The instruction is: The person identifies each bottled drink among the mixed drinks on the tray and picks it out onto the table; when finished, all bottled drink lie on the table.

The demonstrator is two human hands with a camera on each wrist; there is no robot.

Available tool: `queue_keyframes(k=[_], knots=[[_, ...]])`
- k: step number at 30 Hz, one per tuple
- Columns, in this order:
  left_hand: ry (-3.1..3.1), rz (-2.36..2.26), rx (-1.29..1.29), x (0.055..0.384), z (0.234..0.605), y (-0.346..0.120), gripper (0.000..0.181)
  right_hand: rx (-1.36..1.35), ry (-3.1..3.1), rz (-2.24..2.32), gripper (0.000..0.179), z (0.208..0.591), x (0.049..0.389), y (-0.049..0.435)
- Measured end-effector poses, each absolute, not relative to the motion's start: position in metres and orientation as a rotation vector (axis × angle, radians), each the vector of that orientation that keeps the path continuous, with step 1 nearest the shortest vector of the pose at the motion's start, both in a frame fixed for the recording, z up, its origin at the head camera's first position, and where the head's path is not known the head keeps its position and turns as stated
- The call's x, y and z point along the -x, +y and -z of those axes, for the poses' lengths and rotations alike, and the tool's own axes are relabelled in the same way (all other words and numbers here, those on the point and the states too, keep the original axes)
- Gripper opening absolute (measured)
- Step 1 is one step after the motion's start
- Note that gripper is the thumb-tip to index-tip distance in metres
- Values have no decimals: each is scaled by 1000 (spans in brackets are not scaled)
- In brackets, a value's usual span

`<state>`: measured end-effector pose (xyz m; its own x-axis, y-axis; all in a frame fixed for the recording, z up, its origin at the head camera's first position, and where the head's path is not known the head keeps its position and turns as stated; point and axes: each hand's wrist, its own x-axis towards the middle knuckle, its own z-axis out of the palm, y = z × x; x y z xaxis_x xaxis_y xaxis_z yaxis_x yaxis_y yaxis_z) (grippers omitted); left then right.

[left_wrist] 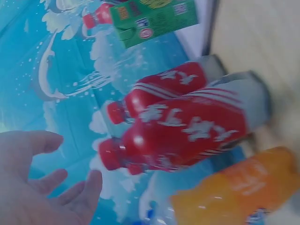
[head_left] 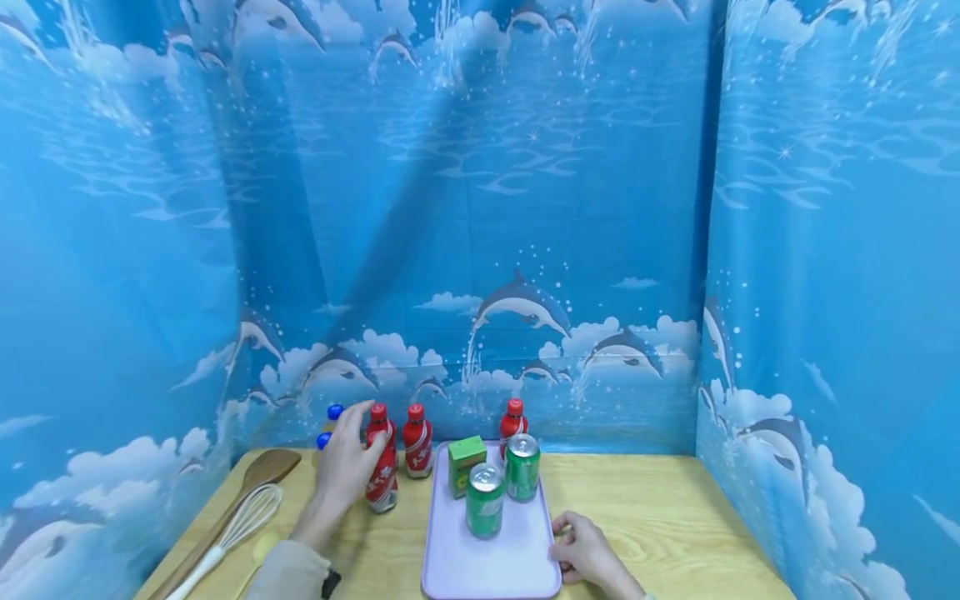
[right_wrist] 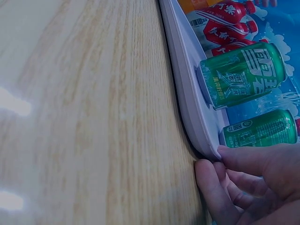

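My left hand [head_left: 345,462] is beside the front red-labelled bottle [head_left: 382,467], thumb and fingers spread. In the left wrist view the fingers [left_wrist: 93,187] are close to its red cap [left_wrist: 110,153], with a gap between. My right hand [head_left: 588,550] pinches the right rim of a pale purple tray [head_left: 517,571]; the right wrist view shows the thumb [right_wrist: 243,157] over the rim. On the tray stand two green cans [head_left: 484,504] and a green drink carton [head_left: 467,468]. A second red bottle [head_left: 417,442] stands left of the tray.
Another red bottle [head_left: 513,417] stands behind the rear can, partly hidden. Blue-capped orange drink bottles [left_wrist: 239,192] are left of the red ones. Along the table's left side lie a wooden spatula [head_left: 270,467], a whisk [head_left: 251,512] and a yellow utensil [head_left: 262,550]. Dolphin-print curtains [head_left: 465,208] enclose the table.
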<state>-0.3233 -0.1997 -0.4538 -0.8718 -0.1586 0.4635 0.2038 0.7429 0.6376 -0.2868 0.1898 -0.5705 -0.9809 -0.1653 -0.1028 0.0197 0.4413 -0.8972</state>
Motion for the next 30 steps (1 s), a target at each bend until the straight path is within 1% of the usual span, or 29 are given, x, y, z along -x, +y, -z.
queue_keyframes(k=[7, 13, 23, 30], knots=[[-2458, 1105, 222, 343, 432, -170, 63, 116, 2491, 1596, 28, 569, 287, 190], [-2500, 1164, 322, 364, 426, -141, 71, 119, 2481, 1604, 28, 568, 288, 192], [-2564, 1476, 464, 399, 441, -108, 86, 136, 2449, 1628, 28, 571, 286, 188], [-2655, 1478, 586, 420, 455, -91, 86, 118, 2429, 1648, 27, 569, 283, 188]])
